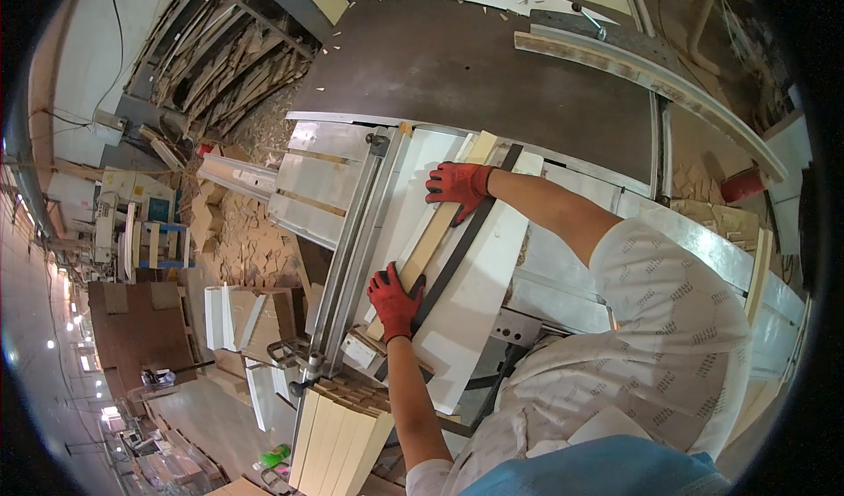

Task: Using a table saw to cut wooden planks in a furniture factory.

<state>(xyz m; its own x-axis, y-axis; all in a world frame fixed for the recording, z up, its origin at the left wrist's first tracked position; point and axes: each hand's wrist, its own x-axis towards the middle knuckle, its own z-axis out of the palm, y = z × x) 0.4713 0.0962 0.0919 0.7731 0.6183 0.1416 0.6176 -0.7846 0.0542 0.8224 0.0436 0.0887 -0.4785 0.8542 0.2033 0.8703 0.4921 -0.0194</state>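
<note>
A long pale wooden strip [432, 246] lies slanting across a white board [486, 298]. Nearer its lower end, my left hand [396, 303], in a red glove with dark fingertips, is closed over the strip with the thumb apart. Farther up the same piece, my right hand [459, 188], gloved alike, has its fingers curled over the strip. Along its right side runs a dark strip [460, 260]. A small wooden block with a white face [359, 353] sits by the strip's near end, close to my left hand. The undersides of both hands are hidden.
A metal rail [352, 241] runs left of the board. Beyond is a large brown machine table [475, 65] with scattered chips and a long wood-faced fence [651, 79]. Pale strips [338, 443] are stacked at the near left. Wood offcuts [259, 241] heap on the floor.
</note>
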